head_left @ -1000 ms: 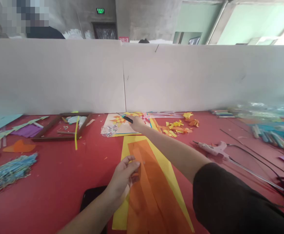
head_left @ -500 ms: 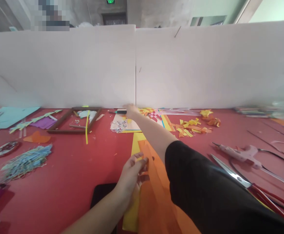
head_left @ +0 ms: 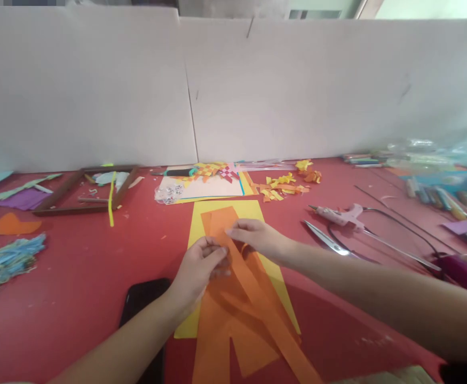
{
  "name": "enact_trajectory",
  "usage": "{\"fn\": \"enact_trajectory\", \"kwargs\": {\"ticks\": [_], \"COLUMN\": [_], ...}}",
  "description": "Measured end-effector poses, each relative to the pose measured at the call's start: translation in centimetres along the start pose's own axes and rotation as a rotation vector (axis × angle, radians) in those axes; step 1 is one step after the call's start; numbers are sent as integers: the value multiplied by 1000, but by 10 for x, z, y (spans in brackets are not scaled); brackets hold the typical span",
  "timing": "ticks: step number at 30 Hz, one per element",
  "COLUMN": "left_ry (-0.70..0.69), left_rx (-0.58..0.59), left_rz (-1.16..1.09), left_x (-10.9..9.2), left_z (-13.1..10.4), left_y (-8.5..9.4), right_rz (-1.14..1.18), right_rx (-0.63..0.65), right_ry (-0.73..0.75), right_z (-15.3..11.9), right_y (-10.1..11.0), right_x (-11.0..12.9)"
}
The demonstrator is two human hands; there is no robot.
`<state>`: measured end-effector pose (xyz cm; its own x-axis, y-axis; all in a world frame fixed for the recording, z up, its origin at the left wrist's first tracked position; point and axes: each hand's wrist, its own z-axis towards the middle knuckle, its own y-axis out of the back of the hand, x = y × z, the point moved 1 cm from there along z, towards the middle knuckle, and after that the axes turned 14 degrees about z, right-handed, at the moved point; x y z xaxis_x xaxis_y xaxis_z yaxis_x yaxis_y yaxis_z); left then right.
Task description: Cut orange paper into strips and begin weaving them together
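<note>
Long orange paper strips (head_left: 265, 304) lie slanted over a wider orange paper sheet (head_left: 213, 325), whose near edge shows a slit. Beneath them is a yellow paper sheet (head_left: 253, 210). My left hand (head_left: 197, 269) pinches the left edge of the top strip near its far end, thumb against the fingers. From the right, my right hand (head_left: 259, 239) grips the same strip's far end, its fingers bent and partly hidden. Farther back, a craft knife (head_left: 179, 172) with a dark handle lies on a white sheet (head_left: 213, 188) beside woven yellow-orange paper (head_left: 213, 170).
A black phone (head_left: 145, 293) lies by my left forearm. To the right are scissors (head_left: 325, 238) and a pink glue gun (head_left: 343, 217) with its cord. A brown frame (head_left: 79, 209), paper scraps (head_left: 281, 186) and a white upright board (head_left: 297, 90) stand or lie farther back.
My right hand has come back from the knife and white sheet to the orange strip. My left hand stays at the orange paper. The view has tilted down and turned right.
</note>
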<state>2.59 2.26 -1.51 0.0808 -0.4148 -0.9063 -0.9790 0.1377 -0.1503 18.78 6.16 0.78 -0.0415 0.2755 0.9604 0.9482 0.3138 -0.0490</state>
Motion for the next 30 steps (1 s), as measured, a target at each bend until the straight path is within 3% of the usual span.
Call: {"fn": "enact_trajectory", "kwargs": {"ticks": [3, 7, 12, 21, 30], "left_ry": [-4, -17, -55, 1, -38], "left_rx": [188, 285, 297, 283, 248], "left_rz": [221, 385, 551, 516, 464], "left_x": [1, 5, 9, 2, 1], "left_z": [-7, -13, -13, -15, -15], "left_y": [-4, -5, -6, -12, -12], "right_rz": [330, 392, 419, 339, 283], "right_rx": [-28, -68, -77, -124, -14], "right_ry": [57, 122, 59, 10, 134], "right_z": [-35, -49, -42, -40, -40], "right_y": [9, 10, 3, -2, 2], "right_x": [-23, -37, -31, -31, -36]}}
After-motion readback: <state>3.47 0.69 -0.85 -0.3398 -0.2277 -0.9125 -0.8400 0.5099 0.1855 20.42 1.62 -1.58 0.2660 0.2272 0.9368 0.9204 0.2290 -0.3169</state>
